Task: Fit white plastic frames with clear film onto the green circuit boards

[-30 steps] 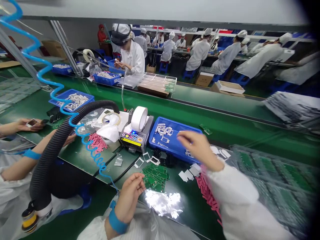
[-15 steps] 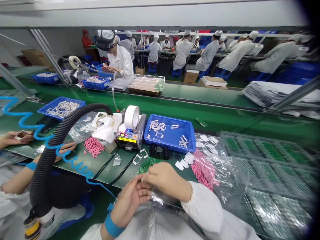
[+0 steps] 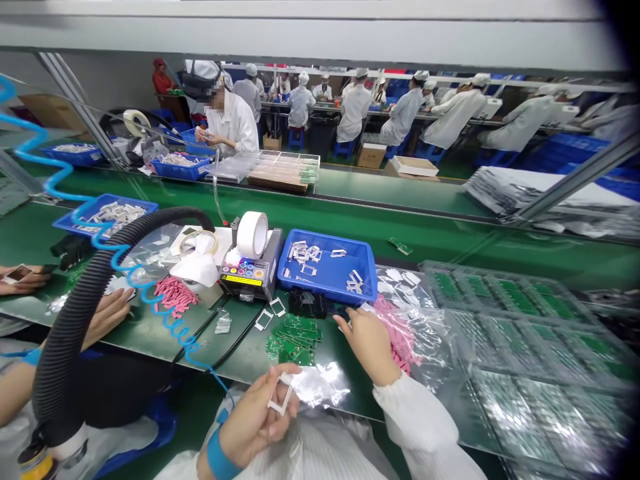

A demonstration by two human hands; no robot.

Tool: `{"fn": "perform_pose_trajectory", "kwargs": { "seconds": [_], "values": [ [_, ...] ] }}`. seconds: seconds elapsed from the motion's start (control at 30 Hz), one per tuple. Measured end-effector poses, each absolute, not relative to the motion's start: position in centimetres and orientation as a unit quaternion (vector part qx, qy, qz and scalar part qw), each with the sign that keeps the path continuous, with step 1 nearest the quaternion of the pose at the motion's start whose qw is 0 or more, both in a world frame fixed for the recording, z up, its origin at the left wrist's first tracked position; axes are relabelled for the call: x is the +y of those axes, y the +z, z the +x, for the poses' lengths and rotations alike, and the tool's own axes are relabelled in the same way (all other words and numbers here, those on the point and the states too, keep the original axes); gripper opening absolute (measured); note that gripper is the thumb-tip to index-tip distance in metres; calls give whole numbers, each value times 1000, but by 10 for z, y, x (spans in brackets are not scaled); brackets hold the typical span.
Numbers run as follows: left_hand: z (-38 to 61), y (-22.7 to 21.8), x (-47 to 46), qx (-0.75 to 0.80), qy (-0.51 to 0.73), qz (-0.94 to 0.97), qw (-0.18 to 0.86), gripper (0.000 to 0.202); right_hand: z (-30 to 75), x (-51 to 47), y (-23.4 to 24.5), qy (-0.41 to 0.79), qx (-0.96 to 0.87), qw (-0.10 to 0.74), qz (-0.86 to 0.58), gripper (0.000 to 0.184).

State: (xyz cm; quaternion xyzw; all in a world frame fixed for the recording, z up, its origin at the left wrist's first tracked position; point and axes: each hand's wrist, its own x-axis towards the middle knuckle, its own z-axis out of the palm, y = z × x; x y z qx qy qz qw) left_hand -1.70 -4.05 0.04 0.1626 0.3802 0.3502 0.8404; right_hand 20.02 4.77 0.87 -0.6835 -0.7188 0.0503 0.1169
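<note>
My left hand point(image 3: 257, 417) is low in the middle and pinches a small white rectangular frame point(image 3: 281, 395) between thumb and fingers. My right hand point(image 3: 367, 341) reaches forward over the green table, fingers bent down onto the small white pieces point(image 3: 361, 309) beside a pile of pink strips point(image 3: 395, 330). What its fingertips hold is hidden. A heap of small green circuit boards point(image 3: 293, 337) lies between the hands. Behind it stands a blue tray point(image 3: 327, 270) with more white frames.
A tape dispenser point(image 3: 247, 263) with a white roll stands left of the blue tray. A black corrugated hose point(image 3: 85, 300) and blue coiled tube point(image 3: 125, 263) cross the left. A co-worker's hands point(image 3: 107, 313) rest at left. Clear trays of green boards point(image 3: 505, 320) fill the right.
My hands were together near my body; now the right hand has reached out to the white pieces by the pink strips. The left hand stays low, holding the white frame.
</note>
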Motion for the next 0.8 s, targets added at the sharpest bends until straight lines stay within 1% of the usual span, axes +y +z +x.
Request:
{"fn": "perform_pose_trajectory", "kwargs": {
  "seconds": [0.17, 0.3, 0.37, 0.43, 0.5, 0.53, 0.6, 0.67, 0.7, 0.73, 0.8],
  "values": [
    [-25, 5, -46, 365, 385, 140, 836, 40, 204, 68, -16, 14, -685, 77, -724, 24],
    [-36, 10, -50, 367, 412, 93, 829, 45, 207, 72, -21, 14, -682, 86, -727, 20],
    [-44, 5, -53, 370, 443, 60, 814, 43, 210, 70, -20, 13, -678, 102, -728, 20],
    [-57, -6, -57, 400, 494, 21, 772, 32, 211, 65, -14, 9, -671, 126, -730, 22],
    [-78, -21, -64, 448, 567, -36, 691, 23, 207, 58, -5, 3, -675, 158, -720, 28],
    [-91, -30, -69, 464, 606, -74, 642, 22, 203, 54, 2, 9, -686, 190, -702, 30],
    [-120, -43, -81, 466, 666, -147, 563, 25, 187, 46, 17, 71, -721, 265, -636, 32],
    [-151, -50, -94, 462, 700, -181, 514, 30, 159, 38, 32, 204, -758, 305, -540, 29],
    [-165, -50, -100, 461, 711, -188, 497, 33, 140, 34, 39, 280, -773, 296, -486, 27],
    [-178, -49, -105, 461, 718, -190, 486, 34, 118, 30, 44, 347, -788, 266, -433, 25],
    [-198, -45, -112, 457, 729, -191, 472, 34, 69, 24, 49, 435, -817, 194, -326, 23]
  ]
}}
